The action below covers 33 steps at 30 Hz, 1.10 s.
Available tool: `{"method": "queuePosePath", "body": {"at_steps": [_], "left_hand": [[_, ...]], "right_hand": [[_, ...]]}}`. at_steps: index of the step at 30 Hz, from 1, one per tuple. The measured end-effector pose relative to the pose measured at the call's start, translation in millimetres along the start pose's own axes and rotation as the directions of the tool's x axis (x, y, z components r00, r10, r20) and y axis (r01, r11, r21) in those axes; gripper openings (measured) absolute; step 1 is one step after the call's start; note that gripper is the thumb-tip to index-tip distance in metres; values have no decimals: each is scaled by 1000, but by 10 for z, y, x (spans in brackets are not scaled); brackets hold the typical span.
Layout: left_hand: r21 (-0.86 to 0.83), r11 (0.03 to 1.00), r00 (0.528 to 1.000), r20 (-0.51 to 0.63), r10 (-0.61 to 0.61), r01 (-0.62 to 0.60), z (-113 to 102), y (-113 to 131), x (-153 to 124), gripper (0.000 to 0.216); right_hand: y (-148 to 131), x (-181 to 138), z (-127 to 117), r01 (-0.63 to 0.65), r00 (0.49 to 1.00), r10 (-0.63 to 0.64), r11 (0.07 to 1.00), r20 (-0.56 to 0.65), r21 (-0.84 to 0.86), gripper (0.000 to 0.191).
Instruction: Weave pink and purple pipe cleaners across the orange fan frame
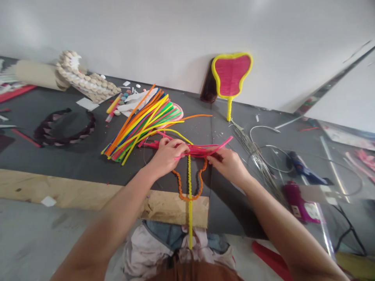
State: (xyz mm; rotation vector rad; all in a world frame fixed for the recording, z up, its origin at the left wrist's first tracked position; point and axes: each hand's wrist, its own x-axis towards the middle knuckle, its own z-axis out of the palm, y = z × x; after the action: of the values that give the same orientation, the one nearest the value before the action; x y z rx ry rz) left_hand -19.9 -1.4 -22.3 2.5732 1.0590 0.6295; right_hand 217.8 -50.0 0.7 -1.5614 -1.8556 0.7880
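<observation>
My left hand [167, 155] and my right hand [230, 164] are both closed on a bundle of pink pipe cleaners [202, 150] held crosswise above a dark mat [88, 156]. Under the bundle hangs an orange pipe-cleaner loop [187, 185] fixed to a long yellow stem [190, 210] that runs toward my lap. A fan of loose pipe cleaners [140, 125] in orange, yellow, green and pink lies just left of my left hand.
A finished pink fan with yellow rim [231, 76] leans on the wall. Thin wires [258, 152] and wire hoops, a blue glue gun [304, 168] and a magenta one [299, 201] lie right. A dark wreath [66, 128] and shell craft [84, 80] sit left. Cardboard [73, 193] borders the mat.
</observation>
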Motion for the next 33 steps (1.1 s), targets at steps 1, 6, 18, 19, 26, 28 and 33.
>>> {"method": "queuePosePath", "body": {"at_steps": [1, 6, 18, 19, 26, 28, 33], "left_hand": [[-2, 1000, 1000, 3, -8, 8, -1, 2, 3, 24], [-18, 999, 999, 27, -44, 45, -22, 10, 20, 21], [-73, 989, 992, 22, -124, 125, -33, 29, 82, 10], [-76, 988, 990, 23, -136, 137, -29, 28, 89, 9], [-69, 984, 986, -8, -168, 167, -9, 18, 99, 15], [-45, 983, 984, -23, -177, 176, -6, 25, 99, 16], [-23, 988, 988, 23, -153, 154, -25, 34, 104, 12]], "right_hand": [[3, -4, -13, 27, 1000, -26, 996, 14, -81, 23], [-99, 36, -25, 127, 991, -112, 960, 73, -250, 20], [-40, 158, 170, 100, 990, -101, 995, 97, 13, 25], [-29, 148, 176, 97, 991, -99, 995, 92, 33, 26], [-1, 115, 238, 233, 972, -233, 957, 20, -173, 22], [8, 125, 260, 237, 971, -239, 951, 15, -201, 21], [16, 172, 296, 190, 978, -204, 952, -34, -239, 19]]}}
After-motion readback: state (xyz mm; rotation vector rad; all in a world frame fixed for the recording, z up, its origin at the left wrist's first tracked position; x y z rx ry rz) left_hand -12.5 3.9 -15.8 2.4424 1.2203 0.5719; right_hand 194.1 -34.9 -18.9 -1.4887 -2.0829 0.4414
